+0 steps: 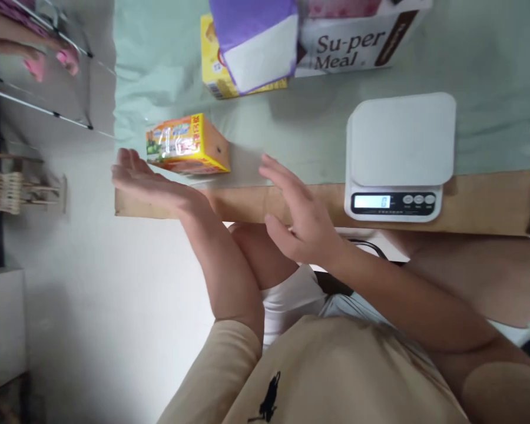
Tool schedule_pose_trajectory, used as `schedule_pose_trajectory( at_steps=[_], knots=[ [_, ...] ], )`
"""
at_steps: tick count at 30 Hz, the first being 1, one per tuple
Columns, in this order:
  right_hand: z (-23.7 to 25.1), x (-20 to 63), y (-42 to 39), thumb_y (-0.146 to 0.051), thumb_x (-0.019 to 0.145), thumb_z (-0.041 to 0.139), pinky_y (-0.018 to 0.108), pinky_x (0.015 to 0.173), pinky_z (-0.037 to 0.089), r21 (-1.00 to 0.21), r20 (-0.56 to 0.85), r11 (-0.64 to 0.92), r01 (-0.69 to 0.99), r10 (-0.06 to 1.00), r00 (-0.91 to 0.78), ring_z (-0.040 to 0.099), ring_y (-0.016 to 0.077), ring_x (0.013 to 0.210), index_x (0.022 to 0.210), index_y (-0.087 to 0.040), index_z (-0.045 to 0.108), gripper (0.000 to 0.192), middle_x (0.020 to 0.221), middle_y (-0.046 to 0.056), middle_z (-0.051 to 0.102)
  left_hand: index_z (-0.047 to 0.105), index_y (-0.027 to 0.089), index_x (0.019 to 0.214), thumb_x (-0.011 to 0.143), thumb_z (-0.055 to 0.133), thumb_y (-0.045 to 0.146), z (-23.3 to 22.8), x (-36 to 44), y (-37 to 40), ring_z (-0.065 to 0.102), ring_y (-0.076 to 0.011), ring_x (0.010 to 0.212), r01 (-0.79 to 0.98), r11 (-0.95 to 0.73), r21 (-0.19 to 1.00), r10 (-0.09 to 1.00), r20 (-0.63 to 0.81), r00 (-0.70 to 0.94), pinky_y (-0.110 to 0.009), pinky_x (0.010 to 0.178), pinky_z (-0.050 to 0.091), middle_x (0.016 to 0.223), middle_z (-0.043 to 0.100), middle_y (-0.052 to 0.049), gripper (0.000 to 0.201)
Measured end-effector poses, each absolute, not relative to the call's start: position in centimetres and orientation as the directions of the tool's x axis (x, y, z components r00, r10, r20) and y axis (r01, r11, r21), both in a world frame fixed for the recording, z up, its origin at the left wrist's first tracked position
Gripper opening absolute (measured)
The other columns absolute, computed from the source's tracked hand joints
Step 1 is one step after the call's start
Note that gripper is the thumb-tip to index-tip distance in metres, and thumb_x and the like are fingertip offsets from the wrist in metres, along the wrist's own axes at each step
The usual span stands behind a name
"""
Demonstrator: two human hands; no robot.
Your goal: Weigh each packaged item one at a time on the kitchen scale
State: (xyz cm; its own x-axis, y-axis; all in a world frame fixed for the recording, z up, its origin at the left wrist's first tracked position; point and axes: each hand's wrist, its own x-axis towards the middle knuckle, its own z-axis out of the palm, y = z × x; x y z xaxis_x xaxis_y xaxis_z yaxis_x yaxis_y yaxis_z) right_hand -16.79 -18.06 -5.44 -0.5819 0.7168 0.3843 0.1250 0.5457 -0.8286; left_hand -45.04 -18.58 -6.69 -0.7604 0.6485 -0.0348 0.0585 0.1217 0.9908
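The small orange and yellow carton (186, 145) lies on its side very close to the left end of the surface (468, 203), on the pale green cover (318, 135) where that cover stops short of the bare wooden near edge. That is the weak point, I think: a brush from the left hand (152, 185), which hovers flat and wide open, holding nothing, just near of the carton, could slide it off the left end, where only floor shows below. I cannot tell whether the fingertips touch the carton or merely pass close beside it. The right hand (302, 215) is likewise spread and empty, held above the wooden edge between the carton and the white kitchen scale (400, 156). A quick sweep to the right might knock the scale, which sits partly over the wooden strip close to the near edge with its display lit.

The carton itself looks like a small drink box: bright yellow on the broad face turned up, orange with printed pictures and some green on the left end, corners crisp, no dent that I can see. The print is too small to read.

Farther off stand a yellow box (214, 65) with a purple and white pack (256, 41) leaning over it, and a white box marked "Su-per Meal" (353, 47). At the far left, another person's hand (30, 50) with pink nails is well apart from all this.
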Motion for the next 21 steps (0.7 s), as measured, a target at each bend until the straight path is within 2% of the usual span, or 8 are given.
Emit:
schedule_pose_trajectory(
  at_steps=[2,3,6,10,12,15,18,21],
  knots=[
    [-6.0,-20.3,-17.7,-0.026,0.096,0.048,0.047,0.135,0.041,-0.852,0.283,0.487,0.193,0.738,-0.612,0.04,0.0214,0.162,0.159,-0.024,0.034,0.065,0.171,0.008,0.044,-0.006,0.018,0.161,0.09,-0.029,0.059,-7.3,-46.0,-18.7,-0.024,-0.0125,0.168,0.039,0.1,0.994,0.54,-0.022,-0.841,-0.034,0.142,-0.006,0.183,-0.003,0.006,0.085],
    [-6.4,-22.0,-17.3,-0.027,0.097,0.048,0.044,0.137,0.039,-0.861,0.225,0.451,0.235,0.753,-0.619,0.038,0.0197,0.163,0.161,-0.023,0.03,0.066,0.173,0.007,0.042,-0.002,0.019,0.16,0.092,-0.028,0.059,-7.6,-46.2,-18.6,-0.015,-0.0124,0.171,0.013,0.076,0.997,0.525,-0.029,-0.851,-0.034,0.143,0.001,0.182,0.007,0.004,0.084],
    [-7.6,-26.3,-15.8,-0.029,0.1,0.046,0.038,0.139,0.034,-0.867,0.036,0.332,0.372,0.785,-0.619,0.032,0.0174,0.166,0.165,-0.019,0.019,0.071,0.177,0.004,0.033,0.011,0.024,0.155,0.096,-0.02,0.067,-7.7,-45.4,-18.4,0.007,-0.0133,0.171,-0.104,-0.074,0.992,0.569,-0.044,-0.821,-0.032,0.143,0.018,0.169,0.036,0.006,0.079],
    [-8.0,-28.8,-14.7,-0.028,0.101,0.044,0.034,0.139,0.032,-0.878,-0.059,0.259,0.402,0.775,-0.63,0.032,0.014,0.166,0.168,-0.018,0.011,0.075,0.177,0.001,0.032,0.038,0.014,0.14,0.107,0.002,0.062,-6.2,-42.9,-18.0,0.047,-0.0266,0.156,-0.266,-0.31,0.913,0.61,-0.024,-0.792,-0.04,0.133,0.037,0.136,0.06,-0.006,0.069],
    [-7.7,-29.0,-14.7,-0.024,0.101,0.042,0.032,0.138,0.033,-0.887,-0.022,0.286,0.363,0.758,-0.651,0.035,0.0114,0.164,0.168,-0.018,0.01,0.075,0.177,0.001,0.032,0.045,0.011,0.132,0.109,0.005,0.058,-5.2,-41.8,-17.8,0.061,-0.0277,0.142,-0.309,-0.373,0.875,0.648,0.007,-0.762,-0.041,0.128,0.043,0.117,0.065,-0.007,0.066],
    [-7.1,-29.2,-15.2,-0.017,0.1,0.041,0.033,0.137,0.035,-0.889,0.024,0.311,0.335,0.764,-0.645,0.033,0.0101,0.165,0.17,-0.021,0.007,0.077,0.179,0.0,0.027,0.048,0.015,0.119,0.109,0.0,0.059,-4.0,-40.3,-17.5,0.066,-0.0243,0.133,-0.35,-0.391,0.851,0.641,-0.021,-0.767,-0.039,0.124,0.047,0.1,0.064,-0.004,0.065],
    [-6.7,-28.9,-16.2,-0.018,0.102,0.039,0.04,0.134,0.04,-0.907,0.007,0.257,0.334,0.8,-0.599,0.038,0.0126,0.163,0.171,-0.025,-0.006,0.082,0.176,0.001,0.033,0.041,0.017,0.127,0.11,-0.006,0.054,-2.8,-38.3,-17.5,0.067,-0.0171,0.13,-0.294,-0.404,0.866,0.585,-0.003,-0.811,-0.037,0.126,0.045,0.098,0.062,-0.001,0.062],
    [-5.6,-26.4,-17.1,-0.019,0.104,0.034,0.04,0.134,0.042,-0.901,0.108,0.314,0.3,0.831,-0.545,0.033,0.0123,0.165,0.169,-0.027,-0.018,0.084,0.176,0.002,0.034,0.045,0.014,0.13,0.112,-0.001,0.044,-2.2,-35.3,-17.7,0.067,-0.014,0.128,-0.188,-0.436,0.88,0.56,0.102,-0.822,-0.036,0.127,0.042,0.106,0.066,-0.004,0.058]
  ],
)
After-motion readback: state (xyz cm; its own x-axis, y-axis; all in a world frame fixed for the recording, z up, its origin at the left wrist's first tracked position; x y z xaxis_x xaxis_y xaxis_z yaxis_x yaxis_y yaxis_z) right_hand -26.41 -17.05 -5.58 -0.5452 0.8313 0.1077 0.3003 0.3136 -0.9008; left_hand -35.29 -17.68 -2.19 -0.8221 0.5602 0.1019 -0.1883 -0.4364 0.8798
